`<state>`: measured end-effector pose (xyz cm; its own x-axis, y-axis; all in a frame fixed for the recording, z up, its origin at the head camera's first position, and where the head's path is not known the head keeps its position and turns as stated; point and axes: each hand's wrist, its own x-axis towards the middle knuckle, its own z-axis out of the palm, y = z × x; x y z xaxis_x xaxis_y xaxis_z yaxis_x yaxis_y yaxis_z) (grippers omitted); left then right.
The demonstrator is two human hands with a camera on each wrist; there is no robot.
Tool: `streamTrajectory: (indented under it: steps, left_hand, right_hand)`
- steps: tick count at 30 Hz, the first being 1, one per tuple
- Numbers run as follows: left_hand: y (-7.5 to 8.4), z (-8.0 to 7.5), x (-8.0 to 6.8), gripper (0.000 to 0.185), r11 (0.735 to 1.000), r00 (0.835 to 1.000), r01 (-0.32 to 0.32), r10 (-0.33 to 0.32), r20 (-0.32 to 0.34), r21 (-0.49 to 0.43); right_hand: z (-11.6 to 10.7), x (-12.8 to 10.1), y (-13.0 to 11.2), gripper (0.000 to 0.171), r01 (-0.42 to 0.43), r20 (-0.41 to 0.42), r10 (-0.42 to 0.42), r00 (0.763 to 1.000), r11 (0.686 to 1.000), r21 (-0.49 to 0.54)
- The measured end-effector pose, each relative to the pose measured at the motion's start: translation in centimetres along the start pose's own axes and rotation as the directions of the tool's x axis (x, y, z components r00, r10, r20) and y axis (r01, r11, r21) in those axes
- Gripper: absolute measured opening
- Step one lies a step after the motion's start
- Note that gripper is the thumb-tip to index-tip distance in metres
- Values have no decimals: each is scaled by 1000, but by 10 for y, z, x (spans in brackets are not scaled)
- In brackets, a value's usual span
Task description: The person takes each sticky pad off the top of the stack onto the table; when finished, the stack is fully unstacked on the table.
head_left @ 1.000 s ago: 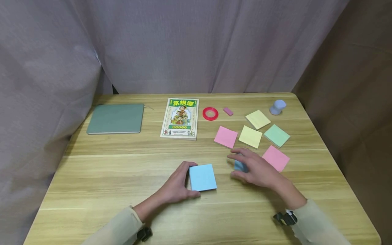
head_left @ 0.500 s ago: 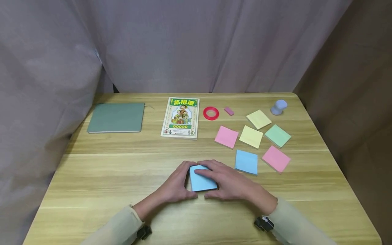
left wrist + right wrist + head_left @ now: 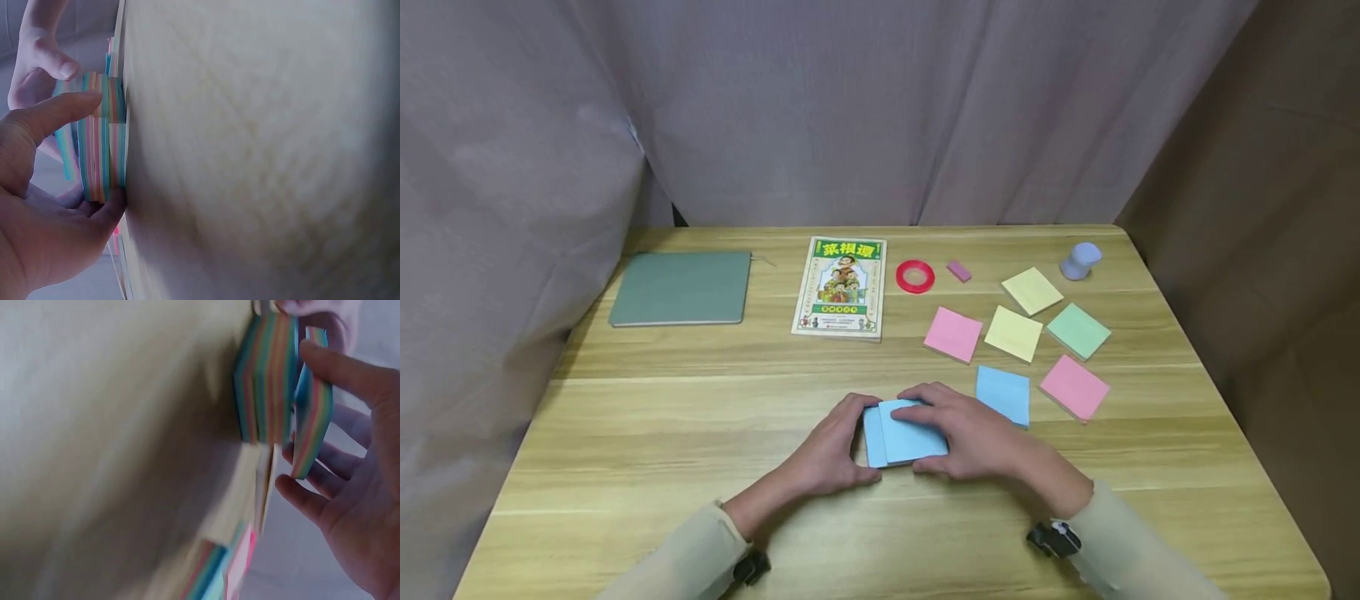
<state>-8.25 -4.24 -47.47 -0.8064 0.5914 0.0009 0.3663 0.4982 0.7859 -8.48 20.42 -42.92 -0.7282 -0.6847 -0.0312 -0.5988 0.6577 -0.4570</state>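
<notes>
Sticky-note stack on the table, a blue pad just above it.

We see the left hand gripping the stack between thumb and fingers; the right hand pinches the blue pad, offset rightward. From the head, that pad hides most of the stack's top, and the right hand covers part of a second blue pad; both sleeves are cut off below.

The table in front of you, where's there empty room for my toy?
Bare table lies left of the left hand, below the green notebook. More lies right of the right sleeve, below the nearer pink pad. It's crowded right of the book, where sticky pads lie, and at the stack between that hand and the right hand.
</notes>
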Motion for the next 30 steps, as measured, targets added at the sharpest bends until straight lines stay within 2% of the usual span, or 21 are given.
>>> streamTrajectory:
  steps: [6, 10, 14, 18, 30]
  left_hand:
    - [2, -1, 0, 88, 1000, 1000, 1, -2, -14, -8]
    - [2, 0, 1, 89, 1000, 1000, -6, 5, -24, -6]
    - [2, 1, 1, 89, 1000, 1000, -11, 10, -21, -13]
    - [2, 1, 1, 89, 1000, 1000, -14, 13, -19, -15]
    - [2, 0, 0, 89, 1000, 1000, 9, -9, 4, -20]
  right_hand:
    - [-22, -4, 24, 64, -111, -93, 115, 989, 993, 44]
    - [-25, -3, 47, 66, -157, -141, 157, 978, 988, 6]
    - [-17, 0, 61, 63, -127, -99, 119, 988, 989, -81]
    - [-9, 2, 65, 59, -81, -49, 74, 996, 985, -154]
    - [-11, 9, 62, 58, -75, 5, 76, 997, 987, -142]
